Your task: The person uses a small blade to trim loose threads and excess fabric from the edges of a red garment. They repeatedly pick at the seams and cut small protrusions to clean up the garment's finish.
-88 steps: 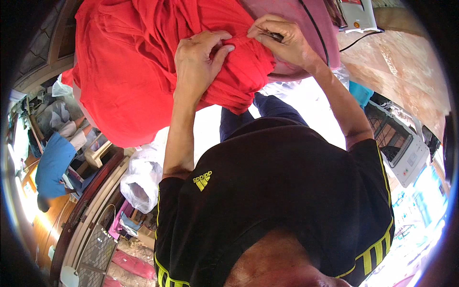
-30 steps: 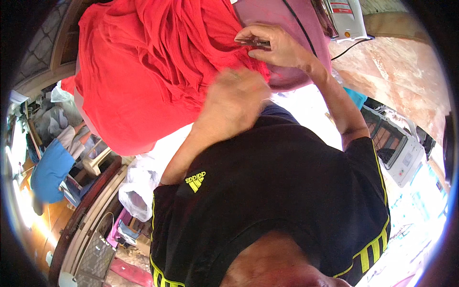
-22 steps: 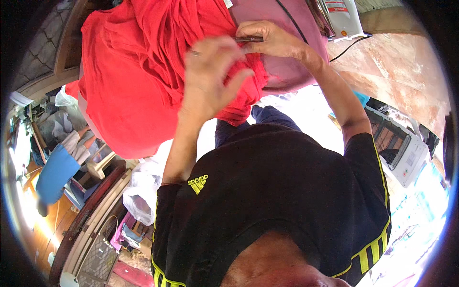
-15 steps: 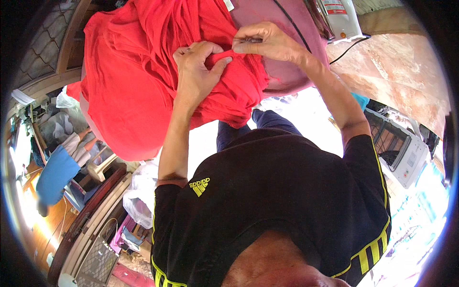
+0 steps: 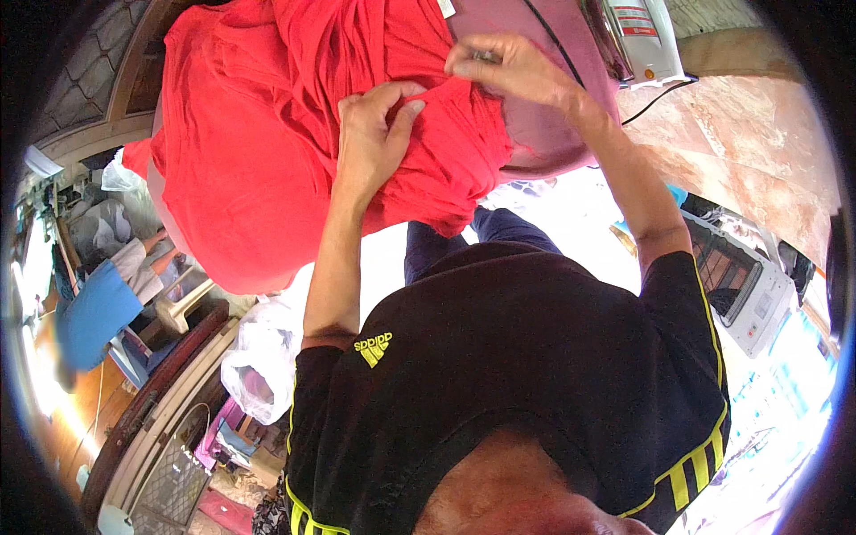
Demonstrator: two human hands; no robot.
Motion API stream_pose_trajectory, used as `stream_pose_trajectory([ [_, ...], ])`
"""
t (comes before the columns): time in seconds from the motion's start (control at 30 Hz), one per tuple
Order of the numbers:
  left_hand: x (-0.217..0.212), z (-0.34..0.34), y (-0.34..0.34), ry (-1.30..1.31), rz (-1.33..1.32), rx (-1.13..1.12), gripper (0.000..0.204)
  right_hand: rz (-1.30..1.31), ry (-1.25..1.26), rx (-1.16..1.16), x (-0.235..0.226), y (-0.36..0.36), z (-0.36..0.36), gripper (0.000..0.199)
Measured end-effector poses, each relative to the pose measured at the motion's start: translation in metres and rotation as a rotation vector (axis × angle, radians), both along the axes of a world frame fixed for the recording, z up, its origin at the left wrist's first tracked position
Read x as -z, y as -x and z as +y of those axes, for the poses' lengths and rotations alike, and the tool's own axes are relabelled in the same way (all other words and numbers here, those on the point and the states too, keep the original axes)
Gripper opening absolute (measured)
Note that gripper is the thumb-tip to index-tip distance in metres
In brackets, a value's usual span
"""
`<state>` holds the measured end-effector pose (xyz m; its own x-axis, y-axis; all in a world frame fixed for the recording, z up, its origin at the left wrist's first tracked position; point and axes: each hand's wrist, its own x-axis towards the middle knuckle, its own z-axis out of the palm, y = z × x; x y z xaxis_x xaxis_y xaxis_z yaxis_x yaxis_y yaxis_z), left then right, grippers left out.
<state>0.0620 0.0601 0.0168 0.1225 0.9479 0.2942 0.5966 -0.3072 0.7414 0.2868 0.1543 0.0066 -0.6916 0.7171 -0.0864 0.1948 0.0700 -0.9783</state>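
A large piece of red cloth [image 5: 241, 178] lies in folds before me, hanging over the near edge of a mauve covered surface [image 5: 553, 116]. My left hand [image 5: 379, 129] is closed on a fold of it, thumb and forefinger pinching near the middle. Up and to the right, my right hand [image 5: 508, 67] has its fingertips pressed together just above the cloth. A small peak of the cloth rises toward those fingertips. Something small and greyish shows among the right fingers, too small to name.
A white appliance [image 5: 642, 40] with a dark cord stands at the far right, by a marbled tan surface [image 5: 740, 134]. A grey-white boxy device [image 5: 758, 294] is below it. At the left are a person in blue [image 5: 102, 316] and a clear plastic bag [image 5: 259, 374].
My right hand has moved slightly away from my left, to the right and up. The cloth between them is drawn into a peak. My left hand keeps its pinch on the red cloth.
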Motion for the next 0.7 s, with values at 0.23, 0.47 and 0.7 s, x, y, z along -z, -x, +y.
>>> stream_pose_trajectory([
  [0.23,-0.001,0.004,0.001,0.237,-0.123,-0.023,0.018,-0.064,-0.582,0.43,-0.022,0.01,-0.056,0.022],
  [0.47,0.001,0.01,0.0,0.342,-0.443,0.056,0.031,0.07,-0.654,0.403,0.009,0.037,-0.064,0.017],
  [0.7,0.0,0.005,-0.002,0.25,-0.346,0.032,0.033,0.469,0.282,0.602,0.03,-0.025,-0.036,0.004],
])
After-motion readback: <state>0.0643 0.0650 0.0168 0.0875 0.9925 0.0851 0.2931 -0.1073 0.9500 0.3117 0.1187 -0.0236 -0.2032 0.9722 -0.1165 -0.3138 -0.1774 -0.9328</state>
